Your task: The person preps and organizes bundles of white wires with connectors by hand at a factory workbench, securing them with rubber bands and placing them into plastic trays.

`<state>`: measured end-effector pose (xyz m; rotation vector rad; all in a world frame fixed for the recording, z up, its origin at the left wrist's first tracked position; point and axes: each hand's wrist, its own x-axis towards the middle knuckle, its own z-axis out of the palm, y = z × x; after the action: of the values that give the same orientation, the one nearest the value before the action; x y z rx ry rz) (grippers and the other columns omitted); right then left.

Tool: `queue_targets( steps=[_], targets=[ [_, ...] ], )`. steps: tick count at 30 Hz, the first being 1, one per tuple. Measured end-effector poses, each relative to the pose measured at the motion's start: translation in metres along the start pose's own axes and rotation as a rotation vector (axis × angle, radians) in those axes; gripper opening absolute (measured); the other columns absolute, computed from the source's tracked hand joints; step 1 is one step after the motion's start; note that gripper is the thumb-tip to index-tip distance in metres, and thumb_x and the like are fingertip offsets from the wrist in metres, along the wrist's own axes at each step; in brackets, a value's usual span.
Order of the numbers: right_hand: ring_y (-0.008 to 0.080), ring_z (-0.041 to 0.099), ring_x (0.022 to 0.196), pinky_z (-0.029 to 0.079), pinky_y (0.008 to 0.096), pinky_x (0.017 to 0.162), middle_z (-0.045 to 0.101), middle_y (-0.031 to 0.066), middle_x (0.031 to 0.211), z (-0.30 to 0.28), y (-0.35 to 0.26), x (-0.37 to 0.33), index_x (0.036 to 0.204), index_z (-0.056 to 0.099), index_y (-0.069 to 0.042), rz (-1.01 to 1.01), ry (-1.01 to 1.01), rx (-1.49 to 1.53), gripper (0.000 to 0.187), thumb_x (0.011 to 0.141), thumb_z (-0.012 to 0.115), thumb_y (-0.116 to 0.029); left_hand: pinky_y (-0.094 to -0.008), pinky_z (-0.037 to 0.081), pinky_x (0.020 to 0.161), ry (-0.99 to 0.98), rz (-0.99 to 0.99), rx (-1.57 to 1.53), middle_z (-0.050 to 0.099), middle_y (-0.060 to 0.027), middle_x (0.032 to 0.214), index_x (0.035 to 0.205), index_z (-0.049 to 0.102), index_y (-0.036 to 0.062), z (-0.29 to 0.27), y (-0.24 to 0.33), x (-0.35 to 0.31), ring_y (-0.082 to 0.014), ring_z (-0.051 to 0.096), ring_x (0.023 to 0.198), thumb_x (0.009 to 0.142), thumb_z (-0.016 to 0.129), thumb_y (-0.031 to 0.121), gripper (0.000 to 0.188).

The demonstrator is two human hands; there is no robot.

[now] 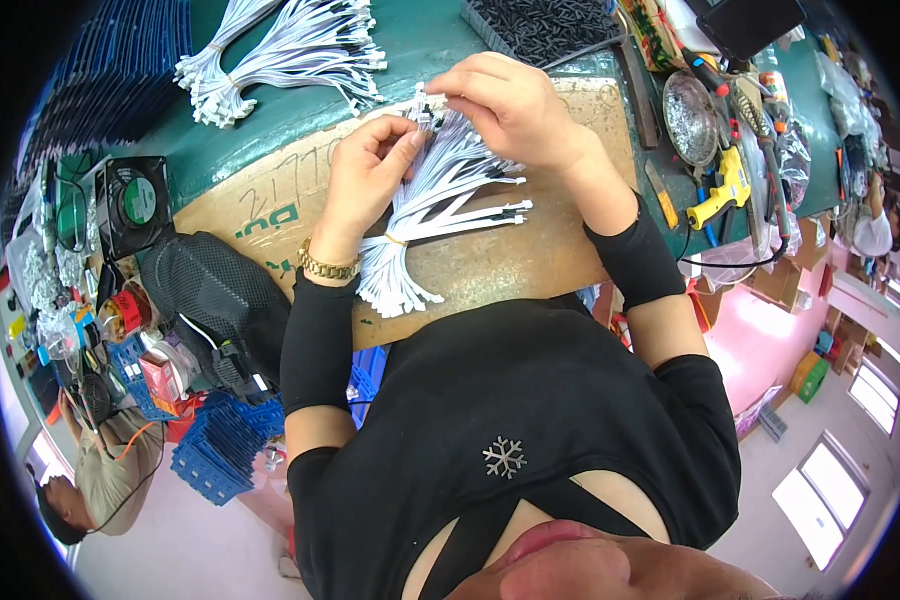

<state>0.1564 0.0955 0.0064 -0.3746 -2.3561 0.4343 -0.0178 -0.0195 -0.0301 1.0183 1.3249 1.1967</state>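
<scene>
A bundle of white cables [410, 215] with small end connectors lies on a cardboard sheet [560, 240], tied near its lower end. Over its far end, my left hand [375, 165] pinches one of the cable ends between thumb and fingers. Close beside it, my right hand [505, 105] has its fingers drawn together at a small white connector [422, 100]. Some connectors in the bundle have black parts on them. My fingers partly hide the exact piece between them.
More tied white cables [280, 60] lie at the back left. A black tray of small black parts [545, 25] stands at the back. To the right are a metal dish [690, 118] and a yellow glue gun [722, 188]. A black fan [135, 205] and black bag [215, 290] sit left.
</scene>
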Motion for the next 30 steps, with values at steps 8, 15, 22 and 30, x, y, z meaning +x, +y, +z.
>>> queue_targets(
  steps=[8, 15, 22, 30],
  targets=[
    [0.019, 0.064, 0.069, 0.051, 0.0273, 0.06, 0.064, 0.0069, 0.083, 0.0, 0.007, -0.006, 0.096, 0.066, -0.006, 0.113, -0.169, 0.098, 0.017, 0.079, 0.068, -0.004, -0.0168, 0.042, 0.054, -0.014, -0.016, -0.064, 0.064, 0.0003, 0.08, 0.095, 0.065, 0.0007, -0.005, -0.003, 0.001, -0.003, 0.052, 0.059, 0.091, 0.061, 0.011, 0.012],
    [0.0142, 0.069, 0.08, 0.051, 0.0231, 0.065, 0.069, 0.0132, 0.088, 0.007, 0.012, -0.01, 0.104, 0.044, 0.0, 0.28, -0.108, 0.378, 0.02, 0.089, 0.057, -0.003, -0.0168, 0.042, 0.054, -0.002, -0.016, -0.115, 0.066, -0.0008, 0.084, 0.092, 0.064, 0.0007, -0.006, -0.003, 0.004, -0.0028, 0.051, 0.059, 0.091, 0.06, 0.012, 0.012],
    [0.0178, 0.067, 0.071, 0.05, 0.027, 0.062, 0.069, 0.0113, 0.087, 0.01, 0.011, -0.011, 0.101, 0.053, -0.003, 0.412, -0.208, 0.255, 0.019, 0.086, 0.064, -0.007, -0.017, 0.042, 0.054, 0.008, -0.02, -0.112, 0.066, -0.0015, 0.084, 0.091, 0.064, 0.0007, -0.007, -0.002, 0.002, -0.0025, 0.051, 0.058, 0.091, 0.06, 0.012, 0.012],
    [0.0271, 0.063, 0.076, 0.05, 0.0336, 0.069, 0.066, 0.0084, 0.08, 0.011, 0.013, -0.009, 0.083, 0.068, -0.005, 0.21, -0.298, 0.103, 0.008, 0.077, 0.067, -0.009, -0.0174, 0.042, 0.053, 0.029, -0.045, -0.092, 0.062, 0.0002, 0.075, 0.091, 0.063, 0.0002, -0.005, 0.003, 0.001, -0.0038, 0.053, 0.058, 0.092, 0.058, 0.011, 0.012]
  ],
)
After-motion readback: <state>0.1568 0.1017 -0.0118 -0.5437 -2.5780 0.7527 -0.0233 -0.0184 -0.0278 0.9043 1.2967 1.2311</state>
